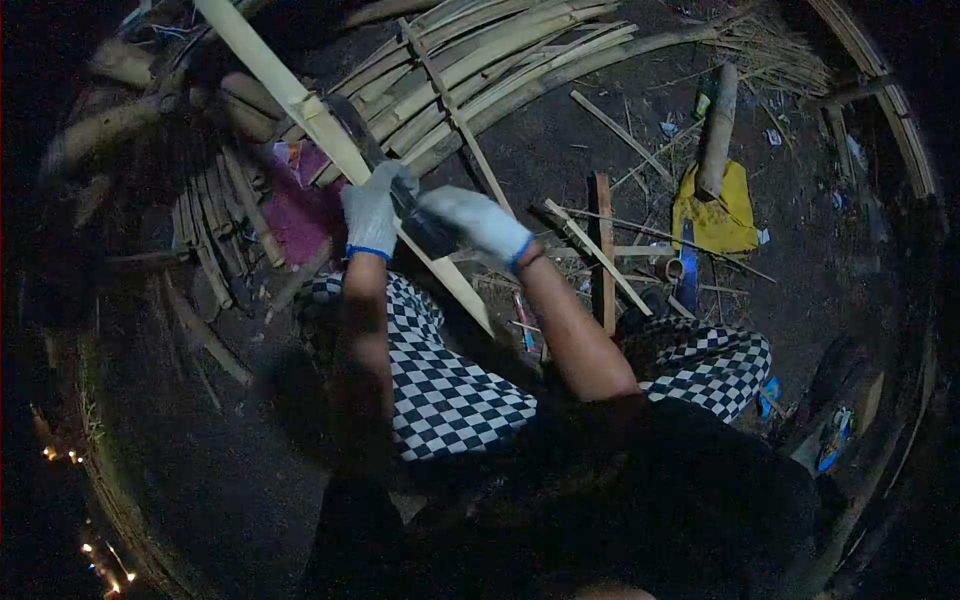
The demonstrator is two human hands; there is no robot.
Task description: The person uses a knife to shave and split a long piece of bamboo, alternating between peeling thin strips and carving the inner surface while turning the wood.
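Where the knit-gloved left hand (372, 213) grips, the bamboo slat (290, 95) runs flat, pale.

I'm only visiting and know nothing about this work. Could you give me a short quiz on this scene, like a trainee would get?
1. True or false: the left hand and the right hand both wear white gloves.
2. What does the left hand grip? A) the long bamboo strip B) a coil of rope C) a metal bucket
3. Fill the gap: the person's trousers have a black-and-white ____ pattern.

Key
1. True.
2. A. The right hand holds a dark blade against the strip.
3. Checked.
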